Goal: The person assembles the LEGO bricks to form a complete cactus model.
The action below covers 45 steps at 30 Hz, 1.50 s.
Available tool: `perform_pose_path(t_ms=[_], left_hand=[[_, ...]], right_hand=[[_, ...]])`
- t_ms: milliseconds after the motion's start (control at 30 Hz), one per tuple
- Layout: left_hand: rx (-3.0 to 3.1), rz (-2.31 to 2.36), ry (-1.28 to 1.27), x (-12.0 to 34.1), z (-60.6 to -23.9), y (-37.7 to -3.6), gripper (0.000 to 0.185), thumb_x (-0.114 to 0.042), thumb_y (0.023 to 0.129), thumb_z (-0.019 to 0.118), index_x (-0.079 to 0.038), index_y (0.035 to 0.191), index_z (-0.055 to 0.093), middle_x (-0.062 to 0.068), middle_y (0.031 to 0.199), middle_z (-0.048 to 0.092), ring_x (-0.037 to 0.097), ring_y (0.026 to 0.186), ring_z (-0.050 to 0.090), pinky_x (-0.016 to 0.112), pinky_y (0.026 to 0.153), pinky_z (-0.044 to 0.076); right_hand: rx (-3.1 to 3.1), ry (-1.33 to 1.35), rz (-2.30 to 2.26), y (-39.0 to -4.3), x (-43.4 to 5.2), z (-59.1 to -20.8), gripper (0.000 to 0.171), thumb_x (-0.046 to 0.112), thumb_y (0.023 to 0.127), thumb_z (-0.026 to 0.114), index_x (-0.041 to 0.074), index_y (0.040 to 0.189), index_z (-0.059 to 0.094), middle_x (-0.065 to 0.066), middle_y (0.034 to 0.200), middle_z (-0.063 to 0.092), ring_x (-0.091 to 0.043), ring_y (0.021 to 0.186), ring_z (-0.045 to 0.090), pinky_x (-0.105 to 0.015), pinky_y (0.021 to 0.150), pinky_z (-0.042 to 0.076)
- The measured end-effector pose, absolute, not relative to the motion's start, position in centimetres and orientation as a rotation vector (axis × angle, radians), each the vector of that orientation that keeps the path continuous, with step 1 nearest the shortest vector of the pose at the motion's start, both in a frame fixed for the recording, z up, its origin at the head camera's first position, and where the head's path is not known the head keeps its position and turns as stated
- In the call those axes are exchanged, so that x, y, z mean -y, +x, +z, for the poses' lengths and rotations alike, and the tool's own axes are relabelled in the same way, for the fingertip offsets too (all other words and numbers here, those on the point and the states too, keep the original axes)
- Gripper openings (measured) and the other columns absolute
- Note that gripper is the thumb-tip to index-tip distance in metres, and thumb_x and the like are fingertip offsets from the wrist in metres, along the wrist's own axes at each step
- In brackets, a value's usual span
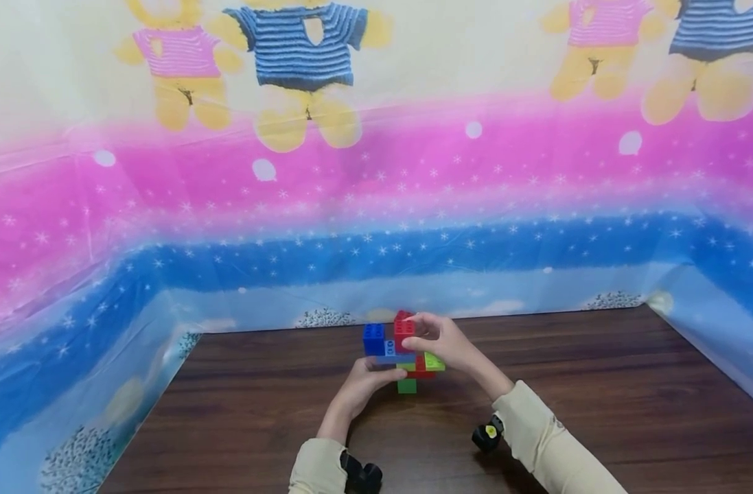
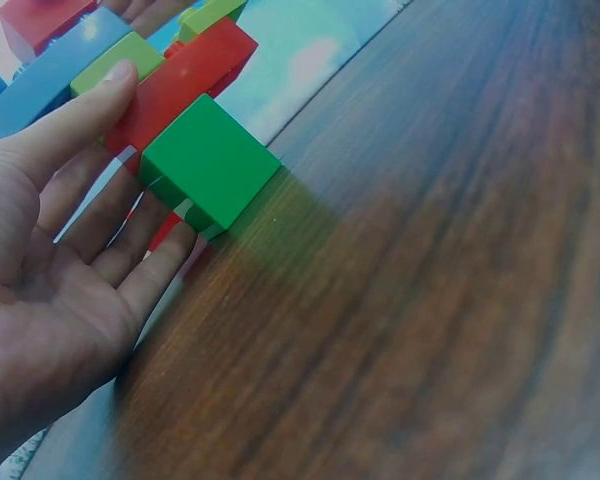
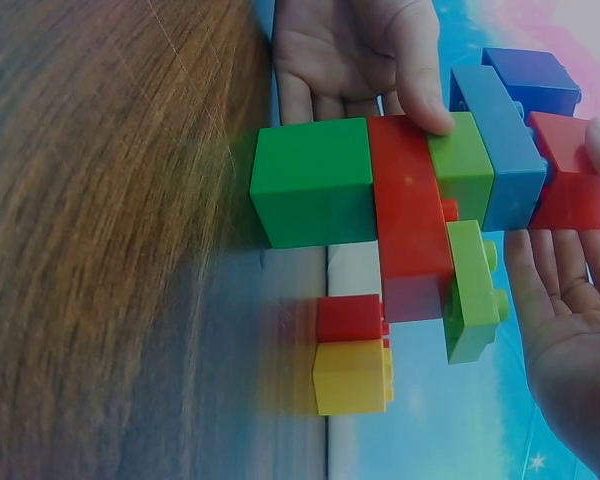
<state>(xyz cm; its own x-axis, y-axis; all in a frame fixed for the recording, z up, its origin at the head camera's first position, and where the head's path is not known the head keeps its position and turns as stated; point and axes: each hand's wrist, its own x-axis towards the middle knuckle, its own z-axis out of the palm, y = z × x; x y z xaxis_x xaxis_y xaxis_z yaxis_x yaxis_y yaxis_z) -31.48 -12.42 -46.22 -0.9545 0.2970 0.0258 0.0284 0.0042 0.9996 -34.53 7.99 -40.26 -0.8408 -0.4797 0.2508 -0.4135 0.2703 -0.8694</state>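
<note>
A tower of toy building bricks stands on the table. Its dark green brick (image 3: pixel 315 185) is lowest, under a long red brick (image 3: pixel 410 210), a lime green brick (image 3: pixel 465 165) and a long blue brick (image 3: pixel 500 150). A dark blue brick (image 1: pixel 373 339) and a red brick (image 1: pixel 403 336) sit on top. My left hand (image 1: pixel 366 384) holds the tower midway, its thumb on the lime green brick and its fingers behind. With thumb and fingers, my right hand (image 1: pixel 447 343) pinches the top red brick. A lime green side brick (image 3: pixel 470 290) sits on the long red one.
Beyond the tower, a yellow brick (image 3: pixel 350 377) and a red brick (image 3: pixel 348 317) show on the table in the right wrist view. A printed cloth (image 1: pixel 327 261) hangs along the back and sides of the brown wooden table (image 1: pixel 240 412).
</note>
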Motion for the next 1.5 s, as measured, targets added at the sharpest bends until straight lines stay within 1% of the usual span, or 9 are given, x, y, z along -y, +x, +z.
perform_pose_path(t_ms=[367,633,800,1000,1300,1500], left_hand=[[-2.075,2.063,0.354,12.32,-46.26,-31.59,0.049,-0.024,0.088,0.072,-0.005,0.131,0.057,0.012,0.129,0.065,0.014,0.113,0.062,0.044,0.109,0.044],[-2.071,2.058,0.344,12.2,-46.17,-31.55,0.047,-0.023,0.089,0.071,-0.005,0.13,0.057,0.011,0.128,0.066,0.014,0.111,0.062,0.045,0.11,0.044],[-2.068,2.06,0.346,12.16,-46.17,-31.67,0.047,-0.024,0.089,0.071,-0.005,0.13,0.057,0.01,0.128,0.066,0.013,0.112,0.062,0.045,0.11,0.044],[-2.066,2.062,0.342,12.21,-46.18,-31.66,0.047,-0.022,0.089,0.071,-0.005,0.131,0.057,0.01,0.128,0.066,0.012,0.111,0.062,0.044,0.109,0.044],[-2.083,2.046,0.33,12.37,-46.05,-31.46,0.046,-0.021,0.091,0.069,-0.006,0.132,0.056,0.011,0.129,0.065,0.013,0.113,0.061,0.044,0.109,0.044],[-2.089,2.051,0.334,12.26,-46.09,-31.33,0.048,-0.024,0.09,0.071,-0.007,0.132,0.056,0.011,0.13,0.064,0.015,0.113,0.061,0.045,0.11,0.044]], right_hand=[[-2.443,-0.858,-1.659,-34.44,-8.17,-40.31,0.039,0.026,0.092,0.067,0.005,0.124,0.059,-0.015,0.11,0.066,-0.02,0.099,0.063,-0.03,0.084,0.054],[-2.465,-0.89,-1.649,-34.39,-8.37,-40.44,0.037,0.026,0.091,0.069,0.007,0.122,0.06,-0.013,0.112,0.067,-0.02,0.103,0.063,-0.033,0.088,0.053],[-2.463,-0.885,-1.658,-34.42,-8.41,-40.43,0.036,0.026,0.09,0.07,0.008,0.12,0.061,-0.013,0.111,0.067,-0.019,0.102,0.063,-0.032,0.086,0.055],[-2.469,-0.895,-1.662,-34.31,-8.25,-40.3,0.035,0.025,0.091,0.069,0.006,0.119,0.062,-0.014,0.109,0.067,-0.021,0.1,0.064,-0.032,0.084,0.055],[-2.471,-0.86,-1.659,-34.42,-7.96,-40.29,0.037,0.023,0.091,0.069,0.005,0.122,0.062,-0.016,0.111,0.068,-0.023,0.1,0.064,-0.031,0.085,0.054],[-2.459,-0.848,-1.663,-34.38,-8.14,-40.41,0.041,0.03,0.09,0.07,0.006,0.122,0.062,-0.014,0.11,0.068,-0.02,0.098,0.064,-0.03,0.085,0.055]])
